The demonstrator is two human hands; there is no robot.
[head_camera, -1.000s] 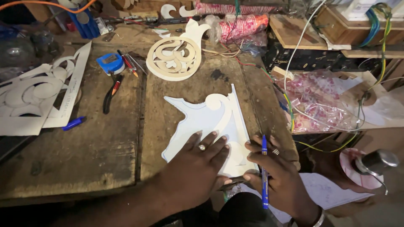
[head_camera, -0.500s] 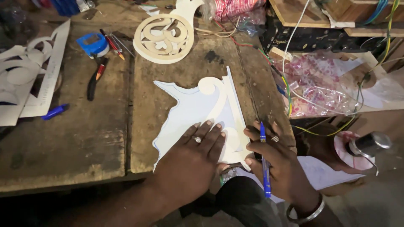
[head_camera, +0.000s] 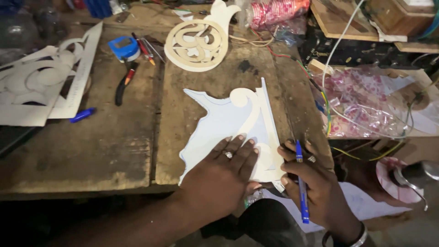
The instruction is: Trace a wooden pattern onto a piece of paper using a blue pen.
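Item: white scroll-edged template (head_camera: 228, 123), flat sheet with one curled volute and a straight right edge, lying on the worn wooden desk (head_camera: 91, 155) near its front edge, centre of view.

Left hand (head_camera: 224, 176): laid palm down on the lower part of the template, fingers spread and extended, a ring on one finger; it grips nothing, only presses the sheet flat.

Right hand (head_camera: 315, 183): closed around a blue pen (head_camera: 301, 183), tip pointing up toward the template's lower right edge, wrist low beyond the desk's front (a bangle shows at the wrist).

Handling note, by judgement: tracing goes best with the flat hand bearing down close to the stretch being drawn, so the sheet cannot creep; the pen held fairly upright and tight against the edge; pressure shifted before the line reaches the curl.

Also present: round fretwork cut-out (head_camera: 199, 43) at the far side; larger white stencil (head_camera: 41, 84) at left; blue tape measure (head_camera: 124, 48); pliers (head_camera: 123, 84); a loose blue marker (head_camera: 82, 115); tangled wires (head_camera: 329, 91) at right
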